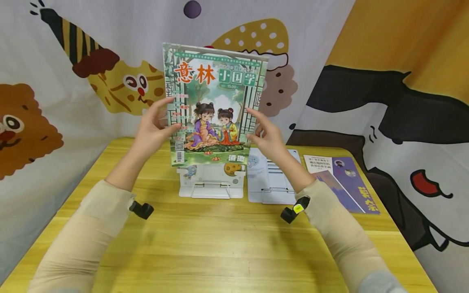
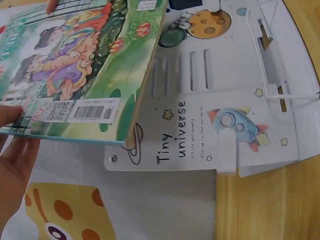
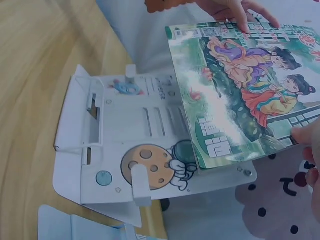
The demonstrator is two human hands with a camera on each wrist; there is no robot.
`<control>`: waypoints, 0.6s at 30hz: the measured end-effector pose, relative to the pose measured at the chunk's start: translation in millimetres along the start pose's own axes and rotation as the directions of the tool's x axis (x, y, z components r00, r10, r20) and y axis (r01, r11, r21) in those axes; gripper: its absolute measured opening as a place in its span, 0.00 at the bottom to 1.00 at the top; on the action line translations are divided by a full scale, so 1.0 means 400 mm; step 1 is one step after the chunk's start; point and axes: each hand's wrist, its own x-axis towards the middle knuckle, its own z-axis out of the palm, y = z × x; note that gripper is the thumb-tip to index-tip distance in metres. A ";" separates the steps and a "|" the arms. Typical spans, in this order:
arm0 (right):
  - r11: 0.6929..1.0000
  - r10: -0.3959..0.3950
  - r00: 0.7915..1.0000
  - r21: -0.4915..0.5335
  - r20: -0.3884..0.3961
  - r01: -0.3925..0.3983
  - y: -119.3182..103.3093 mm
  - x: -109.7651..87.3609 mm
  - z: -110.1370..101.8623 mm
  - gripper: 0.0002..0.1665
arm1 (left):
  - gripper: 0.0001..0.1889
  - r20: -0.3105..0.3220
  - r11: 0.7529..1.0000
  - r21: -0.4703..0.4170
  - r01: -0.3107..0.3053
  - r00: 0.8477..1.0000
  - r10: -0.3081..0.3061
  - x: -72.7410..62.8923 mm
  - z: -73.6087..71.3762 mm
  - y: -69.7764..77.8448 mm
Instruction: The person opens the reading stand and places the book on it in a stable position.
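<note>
Here, left grip and right grip pinch a glossy, green, orange-lettered magazine.

Magazine: green frame; 2 large red-orange title characters, smaller white characters on green blocks; 2 drawn figures, 1 robed in purple and orange, 1 in yellow and red. Stand: white, printed with orange-tan cratered moon, blue rocket. Neighbouring stand: pale blue. Booklet: purple, white, yellow lettering. Table: yellow wood grain. Sleeves: beige. Backdrop: white, cartoon-patterned.
</note>
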 end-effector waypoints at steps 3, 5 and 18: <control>1.000 0.007 1.000 0.013 -0.005 -0.007 -0.004 0.007 -0.011 0.43 | 0.38 -0.021 0.996 0.062 0.059 0.998 -0.058 0.011 0.010 0.025; 1.000 0.023 1.000 0.018 -0.002 -0.023 -0.005 0.009 -0.016 0.43 | 0.37 -0.042 0.987 0.124 0.100 0.995 -0.096 0.014 0.016 0.037; 0.996 0.063 0.998 -0.055 -0.013 -0.064 0.036 -0.010 0.017 0.42 | 0.35 -0.067 0.950 0.279 0.142 0.989 -0.129 -0.004 0.031 0.010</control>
